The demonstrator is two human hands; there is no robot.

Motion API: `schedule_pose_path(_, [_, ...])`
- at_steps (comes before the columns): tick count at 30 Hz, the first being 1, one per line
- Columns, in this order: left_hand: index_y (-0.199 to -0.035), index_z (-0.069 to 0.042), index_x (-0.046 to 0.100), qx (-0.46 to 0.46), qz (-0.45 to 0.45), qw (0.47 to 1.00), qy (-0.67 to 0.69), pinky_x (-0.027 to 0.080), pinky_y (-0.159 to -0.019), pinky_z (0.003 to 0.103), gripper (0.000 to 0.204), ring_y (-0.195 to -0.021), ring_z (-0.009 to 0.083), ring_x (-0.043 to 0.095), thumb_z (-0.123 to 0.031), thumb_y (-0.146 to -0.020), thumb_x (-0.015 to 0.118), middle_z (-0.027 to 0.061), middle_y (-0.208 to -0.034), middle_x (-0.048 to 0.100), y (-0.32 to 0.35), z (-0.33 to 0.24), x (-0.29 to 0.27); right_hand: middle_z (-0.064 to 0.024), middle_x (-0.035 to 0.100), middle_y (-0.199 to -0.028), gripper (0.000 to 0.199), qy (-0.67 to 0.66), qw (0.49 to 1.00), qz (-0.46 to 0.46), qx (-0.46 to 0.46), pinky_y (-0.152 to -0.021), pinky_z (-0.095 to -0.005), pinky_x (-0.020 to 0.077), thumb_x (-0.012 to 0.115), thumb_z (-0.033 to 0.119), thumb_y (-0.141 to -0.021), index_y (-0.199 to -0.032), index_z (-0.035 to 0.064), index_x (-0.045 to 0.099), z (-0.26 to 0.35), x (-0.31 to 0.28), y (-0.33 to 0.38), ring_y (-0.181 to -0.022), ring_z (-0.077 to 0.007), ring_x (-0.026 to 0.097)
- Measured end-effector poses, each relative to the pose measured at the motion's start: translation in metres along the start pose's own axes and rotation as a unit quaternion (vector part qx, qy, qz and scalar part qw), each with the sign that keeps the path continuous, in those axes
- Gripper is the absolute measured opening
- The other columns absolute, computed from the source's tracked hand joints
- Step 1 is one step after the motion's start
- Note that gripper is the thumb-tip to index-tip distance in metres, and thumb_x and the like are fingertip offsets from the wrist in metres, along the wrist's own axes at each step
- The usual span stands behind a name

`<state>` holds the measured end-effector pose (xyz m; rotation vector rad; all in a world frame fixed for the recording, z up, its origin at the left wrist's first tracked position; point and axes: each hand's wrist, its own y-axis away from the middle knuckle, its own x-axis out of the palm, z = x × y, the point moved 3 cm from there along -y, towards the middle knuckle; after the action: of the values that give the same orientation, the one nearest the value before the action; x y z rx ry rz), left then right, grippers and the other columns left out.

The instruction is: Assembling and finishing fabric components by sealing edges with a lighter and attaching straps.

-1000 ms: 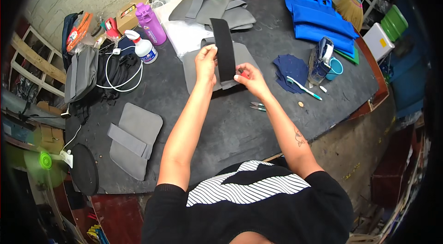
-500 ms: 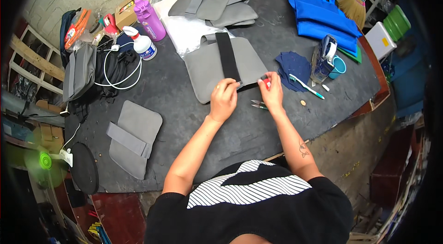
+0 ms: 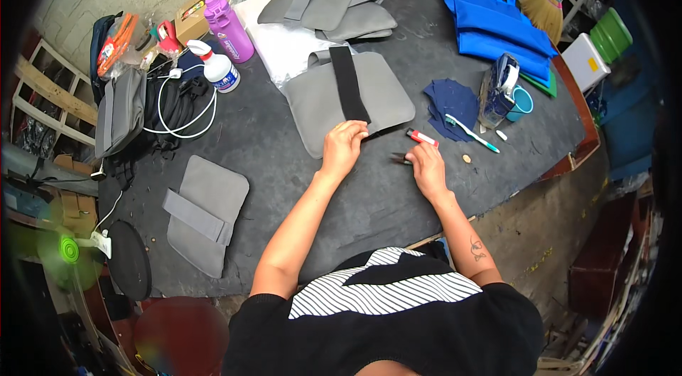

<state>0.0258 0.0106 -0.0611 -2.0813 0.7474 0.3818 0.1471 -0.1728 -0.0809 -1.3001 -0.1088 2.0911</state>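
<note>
A grey padded panel (image 3: pixel 387 84) with a wide black strap (image 3: pixel 347 81) across it lies before me. My left hand (image 3: pixel 343 148) pinches the strap's near end at the panel's front edge. To its right, my right hand (image 3: pixel 429 168) is closed on a small pair of thread snips (image 3: pixel 399 158), whose blades point left from my fingers. Just beyond those fingers a red and white lighter (image 3: pixel 424 137) rests on the dark tabletop. The snips' handles are hidden under my hand.
Further grey panels (image 3: pixel 330 10) lie at the back, and a strapped one (image 3: pixel 206 209) at the left. A spray bottle (image 3: pixel 217 67) and purple bottle (image 3: pixel 231 31) stand back left. Right are a toothbrush (image 3: pixel 474 134), navy cloth (image 3: pixel 447 102), blue cup (image 3: pixel 522 101) and blue bags (image 3: pixel 497 28).
My right hand has let go of the lighter, moved nearer to me and closed on the thread snips. The left hand still pinches the strap end.
</note>
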Motion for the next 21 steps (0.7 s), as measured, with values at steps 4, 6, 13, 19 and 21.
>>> schedule_pose_path(4, [-0.088, 0.003, 0.061, -0.097, -0.025, 0.991, 0.084, 0.05, -0.064, 0.027, 0.006, -0.077, 0.02, 0.064, 0.002, -0.082, 0.061, 0.0112, -0.09, 0.064, -0.003, 0.004, -0.005, -0.0129, 0.058, -0.086, 0.015, -0.089, 0.992, -0.074, 0.057, -0.066, -0.0399, 0.0474, 0.059, 0.014, -0.088, -0.099, 0.0055, 0.054, 0.019, 0.004, -0.021, -0.081, -0.0321, 0.061])
schedule_pose_path(6, [-0.088, 0.003, 0.061, -0.112, -0.049, 0.988, 0.092, 0.049, -0.063, 0.027, 0.005, -0.075, 0.0189, 0.063, 0.002, -0.083, 0.06, 0.0114, -0.091, 0.064, -0.001, 0.004, -0.007, -0.0119, 0.059, -0.089, 0.023, -0.11, 0.987, -0.056, 0.103, -0.069, -0.0391, 0.048, 0.063, 0.018, -0.086, -0.103, 0.0055, 0.052, 0.04, 0.004, -0.03, -0.085, -0.0305, 0.062])
schedule_pose_path(13, [-0.087, 0.002, 0.064, -0.031, -0.051, 0.998, 0.027, 0.051, -0.067, 0.031, 0.006, -0.077, 0.0228, 0.064, 0.002, -0.08, 0.064, 0.0107, -0.095, 0.063, 0.001, -0.015, -0.006, -0.0054, 0.06, -0.084, 0.028, -0.403, 0.877, -0.068, 0.255, -0.067, -0.0264, 0.0461, 0.071, 0.009, -0.077, -0.096, 0.0019, 0.052, 0.0, 0.057, -0.045, -0.074, -0.0115, 0.056])
schedule_pose_path(19, [-0.085, 0.0, 0.067, 0.019, 0.012, 0.998, -0.063, 0.052, -0.075, 0.035, 0.012, -0.085, 0.0257, 0.063, 0.004, -0.073, 0.065, 0.0094, -0.098, 0.063, 0.0, -0.003, 0.002, -0.0048, 0.06, -0.081, 0.027, -0.457, 0.841, -0.069, 0.281, -0.065, -0.0271, 0.0458, 0.07, 0.004, -0.076, -0.095, 0.0022, 0.051, 0.0, 0.06, -0.058, -0.073, -0.0119, 0.058])
schedule_pose_path(21, [-0.084, 0.0, 0.065, 0.08, 0.015, 0.991, -0.104, 0.049, -0.08, 0.037, 0.013, -0.091, 0.0263, 0.061, 0.002, -0.071, 0.065, 0.0096, -0.1, 0.062, 0.001, -0.003, -0.001, -0.0061, 0.061, -0.084, 0.028, -0.421, 0.869, -0.076, 0.246, -0.065, -0.0288, 0.0469, 0.07, 0.004, -0.076, -0.096, 0.0028, 0.051, 0.009, 0.055, -0.059, -0.073, -0.0146, 0.06])
